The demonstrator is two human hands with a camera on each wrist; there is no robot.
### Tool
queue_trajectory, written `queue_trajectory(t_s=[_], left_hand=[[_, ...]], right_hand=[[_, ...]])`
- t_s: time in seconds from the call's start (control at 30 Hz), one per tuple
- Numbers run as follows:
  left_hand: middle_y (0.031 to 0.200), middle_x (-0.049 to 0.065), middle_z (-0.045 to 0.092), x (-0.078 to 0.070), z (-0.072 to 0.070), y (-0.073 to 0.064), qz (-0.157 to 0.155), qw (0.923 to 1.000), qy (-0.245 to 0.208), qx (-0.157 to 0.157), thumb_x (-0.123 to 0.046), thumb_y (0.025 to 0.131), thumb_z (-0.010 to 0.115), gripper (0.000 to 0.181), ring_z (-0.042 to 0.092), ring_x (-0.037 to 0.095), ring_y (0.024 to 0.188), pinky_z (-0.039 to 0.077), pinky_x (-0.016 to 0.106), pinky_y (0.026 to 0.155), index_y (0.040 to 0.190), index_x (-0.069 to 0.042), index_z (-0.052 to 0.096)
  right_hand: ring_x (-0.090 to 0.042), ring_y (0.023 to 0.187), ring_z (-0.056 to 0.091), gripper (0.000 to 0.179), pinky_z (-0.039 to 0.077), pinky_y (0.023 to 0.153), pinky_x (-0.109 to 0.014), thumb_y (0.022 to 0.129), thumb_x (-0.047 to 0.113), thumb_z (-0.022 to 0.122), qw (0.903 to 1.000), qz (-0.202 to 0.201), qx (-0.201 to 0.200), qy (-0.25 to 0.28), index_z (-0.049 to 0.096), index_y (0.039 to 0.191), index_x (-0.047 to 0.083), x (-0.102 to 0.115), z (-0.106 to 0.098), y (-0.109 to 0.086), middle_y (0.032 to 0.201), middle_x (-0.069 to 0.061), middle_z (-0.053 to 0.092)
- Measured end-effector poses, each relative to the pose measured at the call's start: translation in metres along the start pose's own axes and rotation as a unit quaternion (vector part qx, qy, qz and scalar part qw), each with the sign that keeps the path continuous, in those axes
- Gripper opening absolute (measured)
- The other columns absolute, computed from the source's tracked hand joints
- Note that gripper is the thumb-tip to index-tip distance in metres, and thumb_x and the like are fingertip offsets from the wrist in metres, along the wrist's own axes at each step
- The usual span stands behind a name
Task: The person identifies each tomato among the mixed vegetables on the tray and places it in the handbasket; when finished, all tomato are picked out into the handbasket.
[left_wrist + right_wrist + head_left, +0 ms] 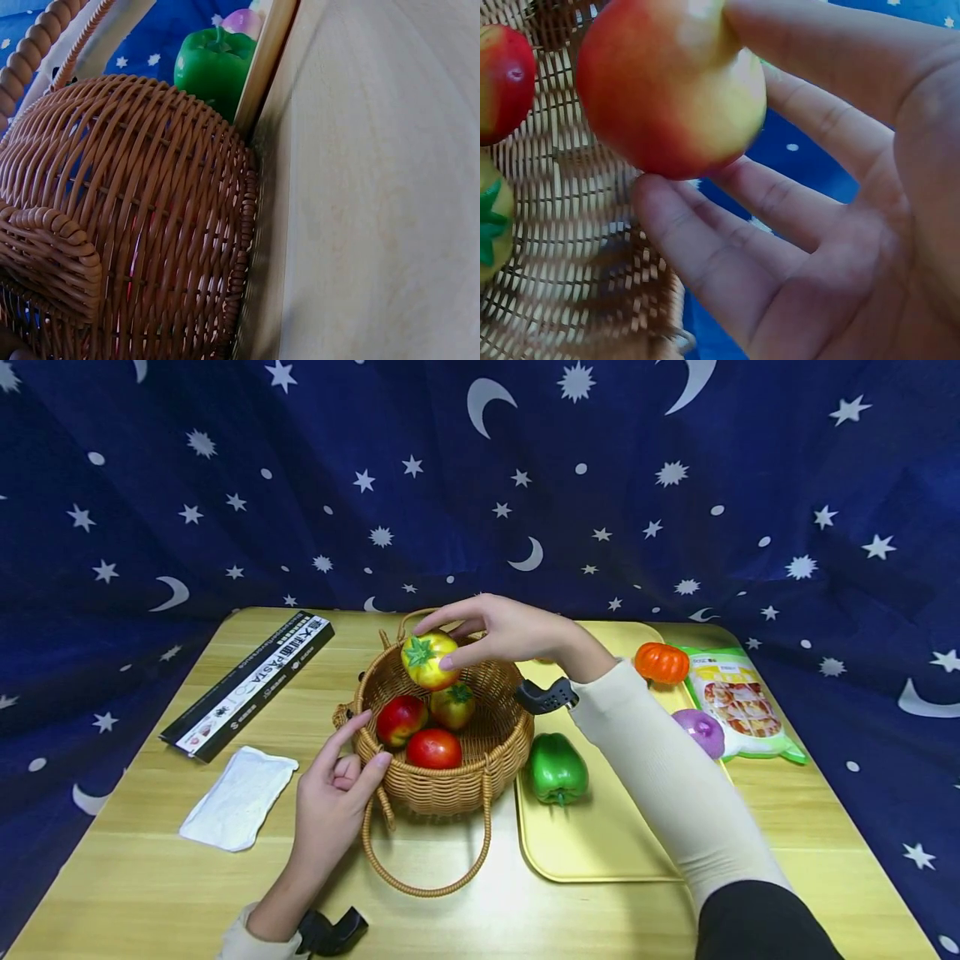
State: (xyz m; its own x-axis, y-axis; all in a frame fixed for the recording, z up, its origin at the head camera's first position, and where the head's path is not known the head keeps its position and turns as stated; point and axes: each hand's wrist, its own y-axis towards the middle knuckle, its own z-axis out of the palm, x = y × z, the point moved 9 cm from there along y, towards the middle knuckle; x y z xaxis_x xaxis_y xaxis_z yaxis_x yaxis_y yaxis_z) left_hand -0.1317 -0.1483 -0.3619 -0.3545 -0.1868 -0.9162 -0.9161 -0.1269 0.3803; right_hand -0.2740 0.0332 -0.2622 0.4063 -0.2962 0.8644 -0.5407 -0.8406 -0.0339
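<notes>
In my right hand [498, 631] is a yellow-and-red tomato [426, 662] with a green leafy top, pinched between thumb and fingers over the wicker basket [450, 792]. The right wrist view shows the tomato's red-and-yellow side [660, 90] against the fingers. Inside the basket lie a red-and-yellow fruit [401, 720], a red tomato [435, 749] and another yellowish tomato [453, 705] with a green top. My left hand [330, 793] touches the basket's near-left rim, index finger and thumb spread apart. The basket's woven side [150, 202] fills much of the left wrist view.
A yellow tray [600, 852] right of the basket bears a green bell pepper [558, 768]. Near its right edge are an orange pumpkin [662, 662], a purple onion [699, 732] and a food packet [742, 706]. A pasta box [251, 685] and white packet [238, 797] lie left.
</notes>
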Motion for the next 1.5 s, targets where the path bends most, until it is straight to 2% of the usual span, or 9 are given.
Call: queue_trajectory(t_s=[0.23, 0.63, 0.9, 0.97, 1.07, 1.17, 1.33, 1.5], left_hand=[[0.06, 0.001, 0.024, 0.0, 0.001, 0.0, 0.0, 1.0, 0.003, 0.003, -0.002, 0.092, 0.076, 0.052, 0.023, 0.014, 0.052, 0.02, 0.027, 0.045, 0.141, -0.007, 0.06], [0.059, 0.001, 0.024, 0.001, 0.0, 0.0, -0.006, 0.9999, 0.013, 0.004, -0.004, 0.092, 0.076, 0.051, 0.023, 0.013, 0.052, 0.02, 0.027, 0.045, 0.14, -0.008, 0.061], [0.059, 0.001, 0.024, 0.0, 0.002, 0.0, -0.001, 0.9999, 0.009, 0.008, -0.001, 0.091, 0.076, 0.054, 0.023, 0.013, 0.052, 0.02, 0.026, 0.044, 0.141, -0.016, 0.062], [0.059, 0.001, 0.025, 0.001, 0.002, 0.0, -0.001, 0.9999, 0.008, 0.008, -0.001, 0.091, 0.077, 0.054, 0.023, 0.013, 0.052, 0.02, 0.026, 0.044, 0.141, -0.017, 0.062], [0.059, 0.001, 0.024, 0.002, 0.002, 0.0, -0.002, 1.0, 0.003, 0.009, -0.002, 0.091, 0.076, 0.054, 0.023, 0.014, 0.052, 0.02, 0.026, 0.044, 0.141, -0.014, 0.061], [0.059, 0.002, 0.024, 0.003, 0.001, 0.0, 0.0, 1.0, 0.0, 0.008, -0.001, 0.091, 0.076, 0.053, 0.022, 0.014, 0.052, 0.019, 0.026, 0.044, 0.141, -0.01, 0.061], [0.059, 0.003, 0.024, 0.003, 0.001, 0.001, 0.0, 1.0, 0.003, 0.006, -0.001, 0.091, 0.076, 0.053, 0.022, 0.014, 0.052, 0.019, 0.026, 0.044, 0.141, -0.008, 0.06], [0.059, 0.002, 0.024, 0.004, 0.0, 0.001, -0.005, 1.0, 0.004, 0.004, -0.002, 0.092, 0.076, 0.052, 0.022, 0.014, 0.052, 0.019, 0.026, 0.043, 0.141, -0.009, 0.06]], right_hand=[[-0.019, 0.121, 0.062, 0.046, 0.05, 0.1, -0.033, 0.094, 0.02, 0.077, 0.9991, 0.014, 0.016, -0.037, 0.064, 0.138, 0.016, -0.011, 0.014, 0.015, 0.138, 0.003, 0.06], [-0.02, 0.123, 0.06, 0.046, 0.044, 0.107, -0.034, 0.093, 0.019, 0.078, 0.9974, 0.01, 0.025, -0.067, 0.066, 0.136, 0.013, -0.025, 0.029, 0.029, 0.138, 0.001, 0.061], [-0.015, 0.132, 0.053, 0.049, 0.039, 0.111, -0.032, 0.096, 0.022, 0.075, 0.9884, 0.011, 0.017, -0.15, 0.062, 0.142, 0.011, -0.027, 0.028, 0.029, 0.142, 0.0, 0.06], [-0.016, 0.134, 0.052, 0.05, 0.039, 0.111, -0.032, 0.096, 0.022, 0.074, 0.988, 0.011, 0.016, -0.154, 0.06, 0.143, 0.01, -0.023, 0.026, 0.025, 0.143, -0.001, 0.059], [-0.021, 0.136, 0.051, 0.05, 0.041, 0.111, -0.036, 0.097, 0.02, 0.073, 0.9919, 0.012, 0.01, -0.126, 0.059, 0.144, 0.01, -0.015, 0.019, 0.015, 0.146, -0.003, 0.057], [-0.024, 0.133, 0.055, 0.048, 0.044, 0.108, -0.04, 0.098, 0.021, 0.072, 0.9936, 0.005, -0.016, -0.112, 0.06, 0.144, 0.013, -0.006, 0.005, -0.001, 0.145, -0.002, 0.058], [-0.019, 0.127, 0.059, 0.043, 0.048, 0.103, -0.042, 0.098, 0.024, 0.072, 0.9911, -0.003, -0.099, -0.089, 0.064, 0.139, 0.019, 0.003, -0.031, -0.036, 0.138, 0.004, 0.062], [-0.015, 0.125, 0.059, 0.041, 0.047, 0.104, -0.034, 0.098, 0.019, 0.072, 0.9821, 0.008, -0.186, -0.03, 0.064, 0.138, 0.014, -0.007, -0.065, -0.07, 0.135, 0.001, 0.064]])
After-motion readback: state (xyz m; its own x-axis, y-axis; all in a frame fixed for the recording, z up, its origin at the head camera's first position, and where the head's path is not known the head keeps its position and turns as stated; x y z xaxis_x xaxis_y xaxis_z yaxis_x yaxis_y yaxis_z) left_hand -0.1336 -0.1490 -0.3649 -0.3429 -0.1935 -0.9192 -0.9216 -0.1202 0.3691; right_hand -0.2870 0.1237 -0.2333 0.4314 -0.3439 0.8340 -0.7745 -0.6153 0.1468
